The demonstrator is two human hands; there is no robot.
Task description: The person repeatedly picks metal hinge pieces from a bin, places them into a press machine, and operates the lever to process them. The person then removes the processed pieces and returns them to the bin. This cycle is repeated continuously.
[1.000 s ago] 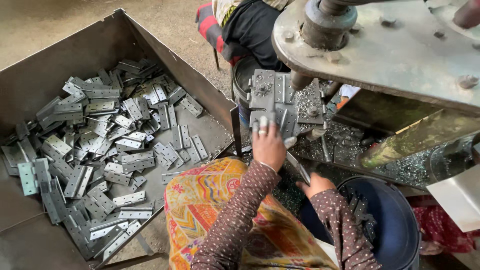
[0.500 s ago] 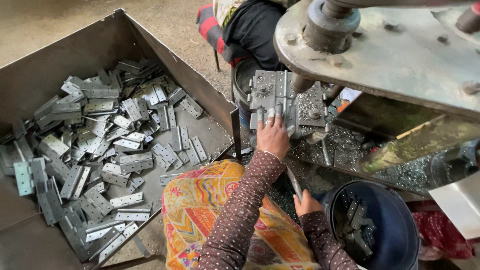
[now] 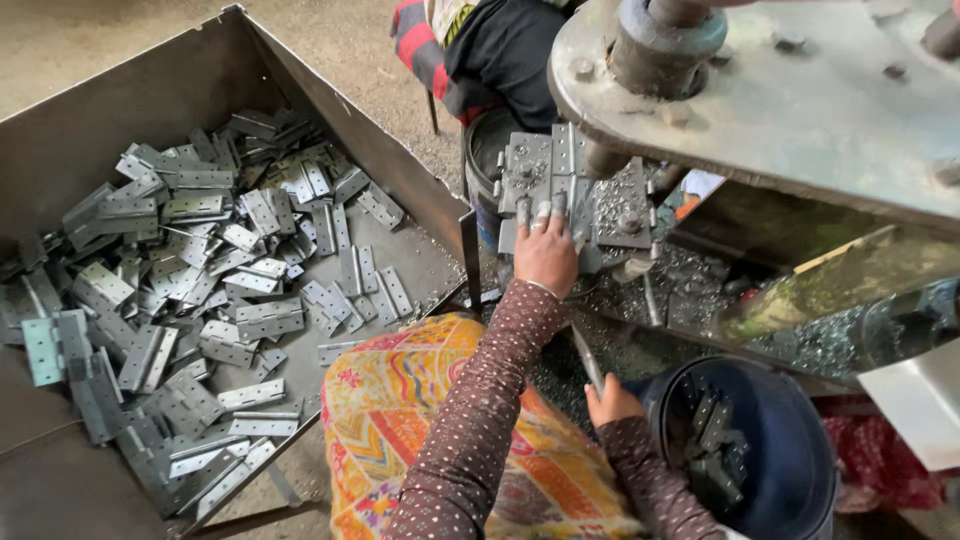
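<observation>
Far left, a big steel bin [image 3: 70, 140] holds a loose heap of flat grey hinge plates [image 3: 200, 270], well apart from both my hands. In the middle, my left hand [image 3: 546, 254] presses fingers down on a hinge plate seated in the press fixture [image 3: 560, 185] under the heavy round press head [image 3: 760, 100]; I judge I am seating the piece, which calls for squaring it and clearing my fingers. Lower right, my right hand [image 3: 610, 402] grips a thin metal rod [image 3: 588, 362] beside the dark blue bucket [image 3: 800, 500] of finished pieces.
</observation>
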